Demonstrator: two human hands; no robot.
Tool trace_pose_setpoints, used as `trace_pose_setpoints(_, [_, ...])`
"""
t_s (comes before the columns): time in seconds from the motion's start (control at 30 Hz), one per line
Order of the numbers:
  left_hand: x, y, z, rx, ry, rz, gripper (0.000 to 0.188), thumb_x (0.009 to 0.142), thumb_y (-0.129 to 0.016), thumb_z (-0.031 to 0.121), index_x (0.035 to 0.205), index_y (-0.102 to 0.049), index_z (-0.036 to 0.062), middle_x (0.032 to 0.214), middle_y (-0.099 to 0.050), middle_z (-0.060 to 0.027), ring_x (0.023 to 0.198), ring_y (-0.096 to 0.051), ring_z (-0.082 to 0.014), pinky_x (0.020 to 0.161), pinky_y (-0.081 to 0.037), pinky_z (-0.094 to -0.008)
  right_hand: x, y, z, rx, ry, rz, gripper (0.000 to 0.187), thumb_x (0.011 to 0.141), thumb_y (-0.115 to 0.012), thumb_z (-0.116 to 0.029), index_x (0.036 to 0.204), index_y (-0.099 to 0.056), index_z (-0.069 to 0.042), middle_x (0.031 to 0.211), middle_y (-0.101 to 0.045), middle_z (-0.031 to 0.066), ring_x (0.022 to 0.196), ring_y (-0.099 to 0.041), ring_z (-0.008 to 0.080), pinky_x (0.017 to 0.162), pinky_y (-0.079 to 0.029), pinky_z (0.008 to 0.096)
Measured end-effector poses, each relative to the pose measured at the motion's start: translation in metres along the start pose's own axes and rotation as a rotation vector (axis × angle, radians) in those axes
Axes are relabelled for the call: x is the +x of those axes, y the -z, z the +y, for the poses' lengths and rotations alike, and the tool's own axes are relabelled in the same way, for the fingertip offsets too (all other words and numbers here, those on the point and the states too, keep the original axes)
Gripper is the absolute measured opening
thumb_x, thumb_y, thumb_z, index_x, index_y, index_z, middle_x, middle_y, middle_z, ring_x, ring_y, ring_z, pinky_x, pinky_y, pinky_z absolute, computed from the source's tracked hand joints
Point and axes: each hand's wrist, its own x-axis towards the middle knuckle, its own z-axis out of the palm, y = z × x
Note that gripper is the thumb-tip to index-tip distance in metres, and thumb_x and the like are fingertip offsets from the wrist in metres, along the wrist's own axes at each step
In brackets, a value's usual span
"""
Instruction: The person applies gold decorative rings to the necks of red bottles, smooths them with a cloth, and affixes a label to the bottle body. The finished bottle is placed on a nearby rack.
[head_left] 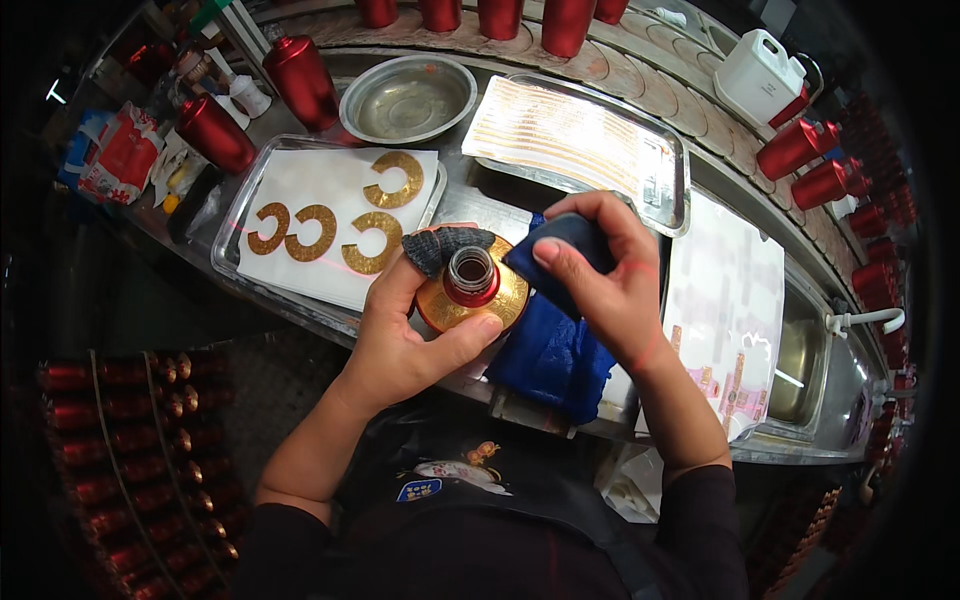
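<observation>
My left hand point(405, 330) grips a red bottle point(470, 298) by its shoulder, with the open threaded neck facing up. A gold patterned ring point(512, 300) lies around the neck on the shoulder. Dark fabric point(446, 247) covers fingers of that hand. Between the thumb and fingers of my right hand point(615, 285) is a dark blue flat pad point(570, 258), its tip close to the bottle's right side; I cannot tell if they touch. Below it, a blue cloth point(560, 365) drapes over the bench's front edge.
A tray point(228, 262) at left holds white paper with several gold C-shaped decals point(312, 232). Behind are a metal bowl point(405, 100) and a tray of gold-striped sheets point(570, 130). At right lie printed sheets point(720, 290) beside a sink point(800, 375). Red bottles point(302, 82) stand around.
</observation>
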Motion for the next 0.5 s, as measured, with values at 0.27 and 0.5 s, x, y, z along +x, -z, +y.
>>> trace_pose_setpoints(0.27, [0.0, -0.003, 0.001, -0.072, -0.046, 0.032, 0.055, 0.082, -0.077, 0.01, 0.13, -0.053, 0.0023, 0.122, -0.058, -0.008, 0.114, -0.058, -0.0148, 0.099, -0.048, -0.0311, -0.005, -0.002, -0.012, -0.093, 0.085, 0.064, 0.025, 0.082, -0.077, -0.01, 0.101, -0.064, -0.001, 0.091, -0.065, 0.0061, 0.085, -0.061, 0.0109, 0.078, -0.049, 0.0244])
trace_pose_setpoints(0.5, [-0.001, 0.006, 0.002, 0.006, -0.052, -0.054, 0.068, 0.076, -0.084, 0.014, 0.134, -0.05, 0.0032, 0.127, -0.057, -0.0087, 0.119, -0.056, -0.0173, 0.103, -0.045, -0.0324, 0.0, 0.005, 0.007, -0.129, 0.145, 0.072, 0.023, 0.082, -0.075, -0.005, 0.101, -0.063, 0.0, 0.09, -0.066, 0.0073, 0.081, -0.063, 0.0121, 0.074, -0.051, 0.0243])
